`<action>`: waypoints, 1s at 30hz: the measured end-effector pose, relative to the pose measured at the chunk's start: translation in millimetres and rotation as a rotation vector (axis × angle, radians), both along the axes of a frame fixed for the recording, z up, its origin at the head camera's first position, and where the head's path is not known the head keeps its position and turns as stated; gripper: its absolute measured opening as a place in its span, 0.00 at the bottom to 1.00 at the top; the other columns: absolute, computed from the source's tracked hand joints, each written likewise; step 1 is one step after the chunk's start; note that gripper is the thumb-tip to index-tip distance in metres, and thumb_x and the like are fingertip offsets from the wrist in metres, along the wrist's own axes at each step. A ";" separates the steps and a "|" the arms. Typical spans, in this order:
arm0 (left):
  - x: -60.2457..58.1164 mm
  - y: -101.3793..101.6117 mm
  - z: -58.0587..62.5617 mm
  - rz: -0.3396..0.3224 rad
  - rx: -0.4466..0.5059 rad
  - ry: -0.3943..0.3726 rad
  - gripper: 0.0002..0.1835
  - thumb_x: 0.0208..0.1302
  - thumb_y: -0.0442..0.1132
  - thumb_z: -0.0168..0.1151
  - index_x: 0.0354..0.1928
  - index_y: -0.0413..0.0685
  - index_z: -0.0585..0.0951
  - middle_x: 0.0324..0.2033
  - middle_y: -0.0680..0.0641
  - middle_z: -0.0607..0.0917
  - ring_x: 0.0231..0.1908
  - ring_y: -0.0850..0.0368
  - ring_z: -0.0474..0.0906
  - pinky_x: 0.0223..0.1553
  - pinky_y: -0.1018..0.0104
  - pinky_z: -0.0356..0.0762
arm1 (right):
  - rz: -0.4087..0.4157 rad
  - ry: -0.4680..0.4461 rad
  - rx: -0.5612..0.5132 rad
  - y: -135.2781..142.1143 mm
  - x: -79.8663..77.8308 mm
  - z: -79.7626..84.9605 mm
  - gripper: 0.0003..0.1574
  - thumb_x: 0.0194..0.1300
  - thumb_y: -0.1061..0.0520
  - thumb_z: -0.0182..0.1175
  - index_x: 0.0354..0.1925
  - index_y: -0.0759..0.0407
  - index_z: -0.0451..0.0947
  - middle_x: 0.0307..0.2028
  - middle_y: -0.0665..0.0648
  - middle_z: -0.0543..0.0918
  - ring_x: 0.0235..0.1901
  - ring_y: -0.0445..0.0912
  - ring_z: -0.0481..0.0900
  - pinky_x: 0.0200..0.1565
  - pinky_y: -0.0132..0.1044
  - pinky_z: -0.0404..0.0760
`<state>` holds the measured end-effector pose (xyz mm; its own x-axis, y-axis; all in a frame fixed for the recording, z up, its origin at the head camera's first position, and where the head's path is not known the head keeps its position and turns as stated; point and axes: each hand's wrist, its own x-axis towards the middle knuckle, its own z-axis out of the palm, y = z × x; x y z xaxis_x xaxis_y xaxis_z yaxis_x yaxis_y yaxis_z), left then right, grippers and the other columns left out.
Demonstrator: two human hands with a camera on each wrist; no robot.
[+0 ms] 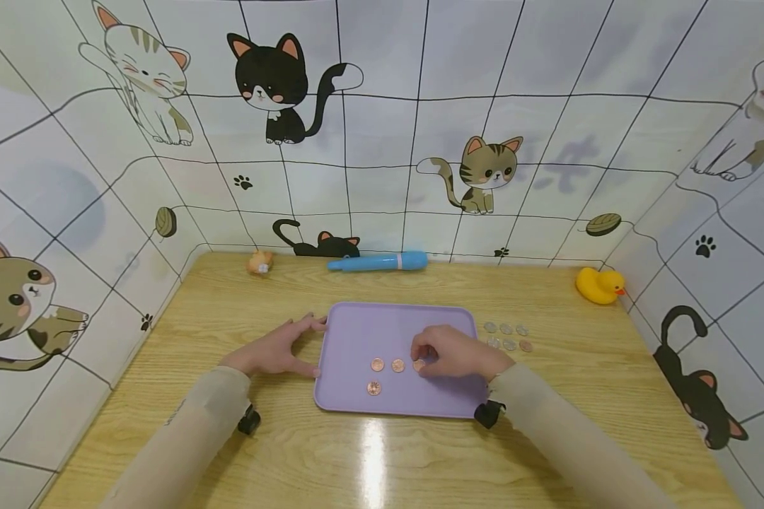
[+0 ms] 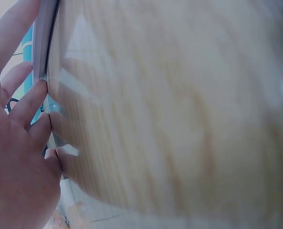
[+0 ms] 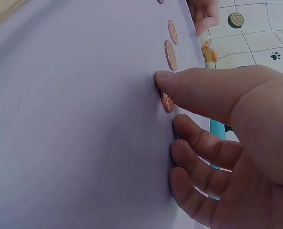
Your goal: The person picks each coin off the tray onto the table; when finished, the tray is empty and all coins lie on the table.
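A purple tray [image 1: 356, 332] lies on the wooden table. My left hand [image 1: 283, 348] touches its left rim, thumb and fingers spread; in the left wrist view the fingers [image 2: 29, 107] rest against the table beside the tray edge. Over the tray's right half, my right hand [image 1: 455, 351] has its thumb and curled index finger at a copper coin [image 1: 418, 365], which lies flat on the tray. The right wrist view shows the thumb on that coin [image 3: 168, 101]; the index finger is hidden. Two copper coins [image 1: 397, 365] continue the row leftward, and another copper coin [image 1: 373, 388] sits below.
Right of the tray are several silver coins [image 1: 506, 329] and one copper coin [image 1: 525, 346]. A blue pen-shaped object [image 1: 378, 262] lies along the back wall. A small orange figure [image 1: 260, 262] stands back left, a yellow rubber duck [image 1: 600, 285] back right. Cat-printed sheeting surrounds the table.
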<state>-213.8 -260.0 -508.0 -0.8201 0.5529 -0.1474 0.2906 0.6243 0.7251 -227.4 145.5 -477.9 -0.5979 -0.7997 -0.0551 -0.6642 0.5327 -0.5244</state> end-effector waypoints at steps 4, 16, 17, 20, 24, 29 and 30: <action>0.9 1.1 2.2 0.001 -0.003 -0.005 0.45 0.55 0.56 0.82 0.72 0.57 0.71 0.81 0.49 0.63 0.83 0.40 0.40 0.81 0.35 0.31 | 0.009 0.015 0.010 -1.9 -0.4 1.2 0.09 0.62 0.59 0.74 0.39 0.53 0.83 0.35 0.49 0.82 0.36 0.43 0.77 0.41 0.34 0.77; 1.2 1.3 2.5 0.001 -0.002 -0.009 0.45 0.55 0.56 0.82 0.72 0.57 0.71 0.80 0.48 0.63 0.83 0.40 0.41 0.81 0.36 0.31 | -0.025 -0.032 0.080 -7.3 -1.2 4.3 0.10 0.63 0.61 0.74 0.35 0.54 0.80 0.32 0.47 0.80 0.35 0.40 0.75 0.42 0.35 0.77; 1.1 1.0 2.0 0.002 -0.001 -0.010 0.44 0.55 0.56 0.82 0.72 0.58 0.71 0.81 0.47 0.63 0.83 0.40 0.41 0.81 0.35 0.31 | -0.028 -0.035 0.082 -7.5 -0.8 4.6 0.10 0.63 0.61 0.74 0.35 0.54 0.80 0.32 0.47 0.80 0.35 0.40 0.75 0.42 0.35 0.77; 1.0 0.8 1.4 0.006 -0.003 -0.014 0.44 0.55 0.56 0.82 0.72 0.58 0.71 0.81 0.46 0.62 0.83 0.40 0.40 0.81 0.35 0.31 | -0.040 -0.037 0.088 -8.6 0.2 5.6 0.10 0.63 0.61 0.74 0.35 0.54 0.79 0.32 0.47 0.79 0.35 0.40 0.74 0.42 0.36 0.77; 1.2 0.3 1.0 0.010 -0.008 -0.017 0.45 0.55 0.57 0.82 0.72 0.59 0.71 0.82 0.45 0.60 0.83 0.39 0.40 0.81 0.35 0.31 | -0.066 -0.053 0.099 -9.9 1.2 5.8 0.10 0.65 0.60 0.73 0.35 0.53 0.79 0.32 0.47 0.79 0.34 0.39 0.73 0.41 0.35 0.76; 1.6 0.3 1.7 0.007 -0.009 -0.014 0.45 0.56 0.56 0.81 0.73 0.58 0.70 0.82 0.44 0.59 0.83 0.38 0.41 0.80 0.34 0.31 | -0.075 -0.070 0.086 -9.9 2.4 5.9 0.10 0.66 0.60 0.73 0.34 0.54 0.79 0.31 0.47 0.80 0.32 0.40 0.74 0.39 0.35 0.76; 1.7 0.4 2.0 0.005 -0.009 -0.010 0.45 0.56 0.56 0.81 0.73 0.57 0.70 0.82 0.44 0.59 0.83 0.38 0.41 0.80 0.34 0.31 | -0.076 -0.072 0.082 -9.8 2.5 5.6 0.10 0.65 0.61 0.73 0.34 0.54 0.79 0.31 0.47 0.80 0.32 0.41 0.74 0.38 0.35 0.76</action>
